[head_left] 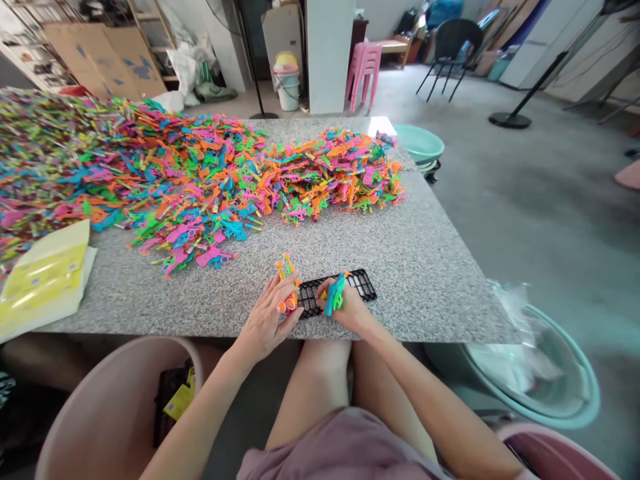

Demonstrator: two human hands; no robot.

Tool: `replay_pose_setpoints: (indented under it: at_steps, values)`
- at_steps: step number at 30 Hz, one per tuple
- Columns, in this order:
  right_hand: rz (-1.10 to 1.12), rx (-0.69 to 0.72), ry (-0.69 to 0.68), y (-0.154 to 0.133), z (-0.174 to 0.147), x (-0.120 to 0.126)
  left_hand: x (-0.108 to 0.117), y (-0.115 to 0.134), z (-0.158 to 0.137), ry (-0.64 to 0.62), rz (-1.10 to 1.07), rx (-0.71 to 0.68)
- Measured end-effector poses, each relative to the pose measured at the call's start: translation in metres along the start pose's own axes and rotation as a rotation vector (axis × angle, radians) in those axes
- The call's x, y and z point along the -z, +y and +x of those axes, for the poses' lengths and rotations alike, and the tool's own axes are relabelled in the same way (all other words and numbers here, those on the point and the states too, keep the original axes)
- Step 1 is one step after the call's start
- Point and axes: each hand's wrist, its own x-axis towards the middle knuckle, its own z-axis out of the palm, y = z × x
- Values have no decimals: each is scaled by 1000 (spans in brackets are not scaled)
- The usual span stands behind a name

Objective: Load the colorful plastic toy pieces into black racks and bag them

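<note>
fingers (287, 291) of the left hand (267, 322) clamp orange toys (287, 267) pointing away, the right hand (351, 309) grips blue-green toys (334, 296) slanting away rightward, beside a crosswise black tray (364, 285).

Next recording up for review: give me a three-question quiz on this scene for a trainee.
1. True or false: the black grid tray under the right hand lies on the speckled tabletop.
2. Multiple choice: the small plastic toys in that hand are mainly A) blue and green, B) pink, C) white.
3. Where is the large toy pile relative to the tray?

Key: 1. True. 2. A. 3. On the same tabletop, beyond the tray, stretching far left.
</note>
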Motion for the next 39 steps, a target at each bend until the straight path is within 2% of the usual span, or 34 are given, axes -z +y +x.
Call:
replay_pose_setpoints:
  at_steps: [3, 8, 12, 15, 18, 21, 23, 26, 30, 32, 35, 36, 37, 39]
  values:
    - [-52, 32, 20, -1, 2, 2, -1, -1, -2, -12, 8, 36]
    - [-75, -7, 188, 2, -2, 2, -2, -2, -4, -11, -16, 26]
    - [107, -54, -33, 2, -8, -4, -2, -2, -4, -4, -49, -7]
    - [147, 5, -47, 0, -11, -16, -1, -3, -3, -17, -70, -10]
    - [-103, 12, -11, -4, -9, -26, 1, -2, -3, -30, -74, 14]
    - [-466, 20, -27, -10, -5, -29, 2, -2, -4, -34, -62, 31]
    - [-630, 40, -46, -16, 0, -29, 1, -1, -4, -33, -68, 30]
    - [-756, 42, -108, -28, 3, -32, -1, 0, -2, -7, -102, 17]
    - [-744, 89, -139, -31, -5, -39, -3, 1, 2, 67, -65, 54]
    - [-681, 156, -174, -26, -7, -32, -3, 1, 3, 101, -17, 68]
    - [-603, 252, -332, -23, 15, 1, -6, -2, 3, 151, 39, 39]
    - [-621, 263, -312, -26, 30, 15, -8, -3, 2, 169, 56, 25]
    - [-680, 255, -204, -32, 48, 26, -10, -4, 2, 186, 71, 13]
    - [-873, 270, 120, -45, 91, 40, -15, -4, 1, 219, 94, -5]
